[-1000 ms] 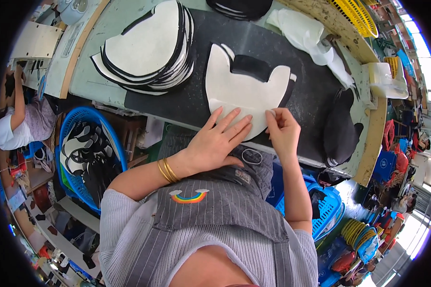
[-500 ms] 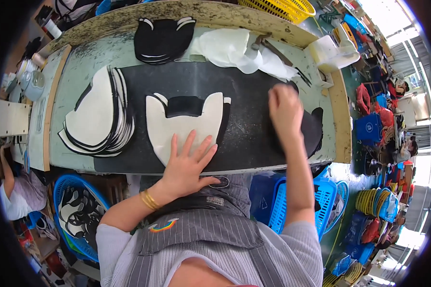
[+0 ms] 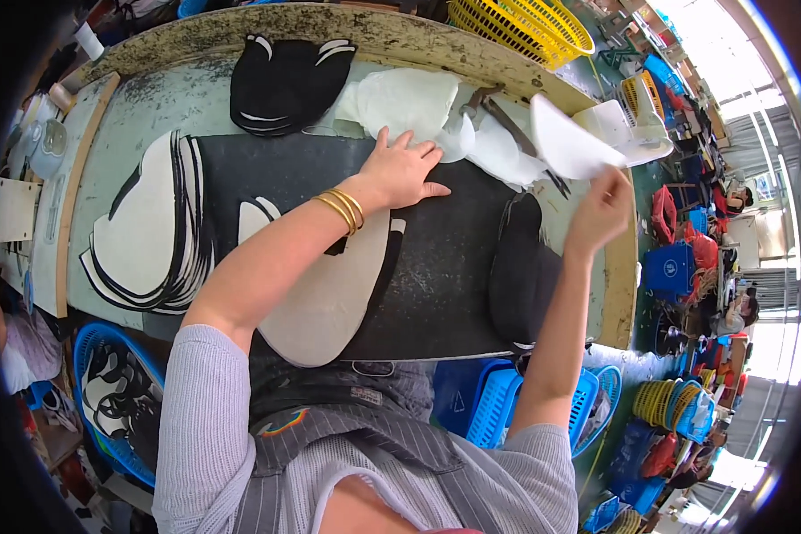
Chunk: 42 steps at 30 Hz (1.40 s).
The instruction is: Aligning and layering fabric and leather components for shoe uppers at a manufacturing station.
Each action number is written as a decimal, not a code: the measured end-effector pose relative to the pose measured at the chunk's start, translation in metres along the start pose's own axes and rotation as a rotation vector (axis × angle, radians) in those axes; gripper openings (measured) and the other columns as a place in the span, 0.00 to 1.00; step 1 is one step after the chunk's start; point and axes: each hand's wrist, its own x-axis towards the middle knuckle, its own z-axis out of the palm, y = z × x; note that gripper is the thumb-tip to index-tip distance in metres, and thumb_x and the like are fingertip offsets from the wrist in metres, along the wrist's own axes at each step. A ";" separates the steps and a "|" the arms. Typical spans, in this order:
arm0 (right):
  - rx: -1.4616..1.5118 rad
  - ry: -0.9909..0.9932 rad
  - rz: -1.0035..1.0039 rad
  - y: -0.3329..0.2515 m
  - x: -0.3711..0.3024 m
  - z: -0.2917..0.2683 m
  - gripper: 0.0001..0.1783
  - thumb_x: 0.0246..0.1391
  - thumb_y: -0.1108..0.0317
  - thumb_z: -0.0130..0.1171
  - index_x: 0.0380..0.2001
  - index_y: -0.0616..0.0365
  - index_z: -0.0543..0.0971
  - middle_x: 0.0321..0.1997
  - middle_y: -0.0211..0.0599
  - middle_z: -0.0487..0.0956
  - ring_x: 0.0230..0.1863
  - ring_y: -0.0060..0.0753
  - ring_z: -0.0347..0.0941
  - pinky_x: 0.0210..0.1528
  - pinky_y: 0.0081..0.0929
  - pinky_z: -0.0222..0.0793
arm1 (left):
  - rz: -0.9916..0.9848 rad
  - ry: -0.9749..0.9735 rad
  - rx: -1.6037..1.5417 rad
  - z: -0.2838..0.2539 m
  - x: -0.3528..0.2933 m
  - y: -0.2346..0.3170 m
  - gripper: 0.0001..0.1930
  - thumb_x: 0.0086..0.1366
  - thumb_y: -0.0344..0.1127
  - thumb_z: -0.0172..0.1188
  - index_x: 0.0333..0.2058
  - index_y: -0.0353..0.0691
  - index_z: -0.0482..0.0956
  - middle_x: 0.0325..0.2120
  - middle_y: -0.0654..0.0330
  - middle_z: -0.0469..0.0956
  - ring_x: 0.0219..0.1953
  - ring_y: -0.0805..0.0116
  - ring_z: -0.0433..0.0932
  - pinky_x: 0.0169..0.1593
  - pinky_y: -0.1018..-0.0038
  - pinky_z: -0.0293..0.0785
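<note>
My left hand [image 3: 403, 169] lies open, palm down, on the black mat [image 3: 445, 258] at the far side of the tabletop [image 3: 151, 116], just by the white sheets [image 3: 400, 100]. My right hand [image 3: 602, 211] is raised off to the right, pinching a white piece [image 3: 568, 142] by its lower edge. A cream panel [image 3: 334, 289] lies on the mat under my left forearm.

two hands [image 3: 405, 169], two gold bangles [image 3: 343, 207], one yellow basket [image 3: 521, 27], three blue baskets [image 3: 116, 400]
</note>
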 end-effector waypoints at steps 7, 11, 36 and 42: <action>0.724 -0.277 0.469 -0.067 -0.054 -0.029 0.11 0.61 0.68 0.52 0.35 0.67 0.76 0.31 0.32 0.77 0.30 0.20 0.73 0.35 0.20 0.71 | -0.096 0.374 -1.070 -0.044 -0.055 0.020 0.38 0.56 0.54 0.63 0.53 0.26 0.65 0.47 0.49 0.72 0.48 0.63 0.71 0.49 0.71 0.69; 0.824 -0.666 0.725 -0.114 -0.124 -0.043 0.07 0.60 0.72 0.53 0.34 0.66 0.76 0.27 0.32 0.77 0.27 0.18 0.72 0.32 0.17 0.69 | -0.367 0.134 -1.511 -0.081 -0.157 0.019 0.12 0.60 0.32 0.61 0.42 0.36 0.76 0.33 0.66 0.77 0.34 0.82 0.72 0.37 0.83 0.68; -0.215 -1.085 -0.128 -0.152 -0.197 -0.044 0.20 0.42 0.57 0.66 0.22 0.58 0.67 0.19 0.38 0.72 0.23 0.44 0.73 0.25 0.37 0.67 | -0.030 0.223 -0.289 -0.038 -0.263 0.045 0.24 0.50 0.39 0.65 0.48 0.42 0.75 0.54 0.61 0.69 0.54 0.59 0.66 0.53 0.61 0.61; -0.491 -0.728 -0.095 -0.070 -0.109 -0.130 0.18 0.44 0.67 0.65 0.39 0.60 0.75 0.33 0.44 0.75 0.38 0.46 0.71 0.40 0.38 0.68 | 0.028 0.152 -0.202 -0.050 -0.249 0.060 0.24 0.51 0.51 0.63 0.42 0.40 0.77 0.48 0.63 0.74 0.51 0.60 0.68 0.51 0.64 0.61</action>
